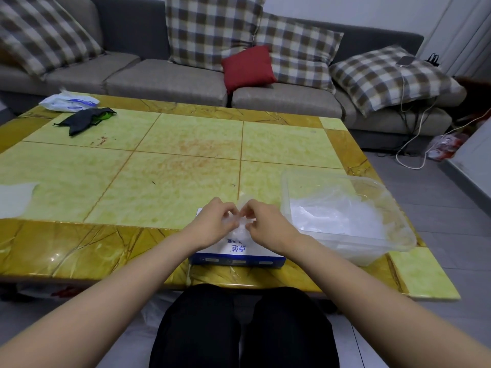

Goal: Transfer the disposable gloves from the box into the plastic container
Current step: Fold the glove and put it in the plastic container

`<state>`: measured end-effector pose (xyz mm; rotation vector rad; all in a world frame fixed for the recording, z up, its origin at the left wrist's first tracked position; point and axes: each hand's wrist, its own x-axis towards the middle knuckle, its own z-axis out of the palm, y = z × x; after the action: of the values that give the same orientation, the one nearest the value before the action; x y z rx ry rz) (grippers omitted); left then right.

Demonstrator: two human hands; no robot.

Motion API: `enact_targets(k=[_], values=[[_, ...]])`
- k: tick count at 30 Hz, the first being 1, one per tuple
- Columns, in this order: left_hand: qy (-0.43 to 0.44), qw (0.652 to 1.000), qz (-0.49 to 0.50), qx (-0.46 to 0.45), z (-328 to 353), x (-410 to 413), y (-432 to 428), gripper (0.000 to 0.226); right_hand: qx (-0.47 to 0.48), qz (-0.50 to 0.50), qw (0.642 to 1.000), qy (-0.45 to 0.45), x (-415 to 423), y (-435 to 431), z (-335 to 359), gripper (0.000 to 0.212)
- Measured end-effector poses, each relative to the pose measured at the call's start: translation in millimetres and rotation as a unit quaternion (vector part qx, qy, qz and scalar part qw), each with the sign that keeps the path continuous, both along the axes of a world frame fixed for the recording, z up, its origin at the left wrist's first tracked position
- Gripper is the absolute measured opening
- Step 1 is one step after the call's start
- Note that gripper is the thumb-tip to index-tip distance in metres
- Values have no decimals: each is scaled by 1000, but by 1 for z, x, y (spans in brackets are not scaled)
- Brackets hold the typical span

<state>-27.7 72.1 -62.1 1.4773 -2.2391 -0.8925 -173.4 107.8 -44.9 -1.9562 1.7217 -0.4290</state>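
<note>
A big grey sofa (pixel 164 78) with checked pillows and one red cushion (pixel 248 66) stands behind the far edge of the tabletop (pixel 172 166), which is green and yellow like tiles. A clear plastic container (pixel 285 187) sits at the near right corner of the tabletop, and a pile of thin see-through gloves (pixel 334 219) lies inside it. A flat blue and white box (pixel 236 258) lies at the near edge, just beside the container on its left. The person's left hand (pixel 212 221) and right hand (pixel 268 224) are close together right over the box. The fingers of both hands are curled, and they pinch one thin clear glove (pixel 240 227) between them; its lower part reaches down to the top of the box. Near the far left corner lie a white plastic bag (pixel 69 100) and a black cloth (pixel 85 119), close beside each other
</note>
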Motion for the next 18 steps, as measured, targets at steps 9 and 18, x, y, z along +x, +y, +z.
enact_targets(k=[9,18], values=[[81,994,57,39,2,-4,-4,28,1,-1,1000,16,2,-1,-6,38],[-67,997,-6,-22,-10,-1,-3,43,-59,-38,997,43,2,-4,2,14]])
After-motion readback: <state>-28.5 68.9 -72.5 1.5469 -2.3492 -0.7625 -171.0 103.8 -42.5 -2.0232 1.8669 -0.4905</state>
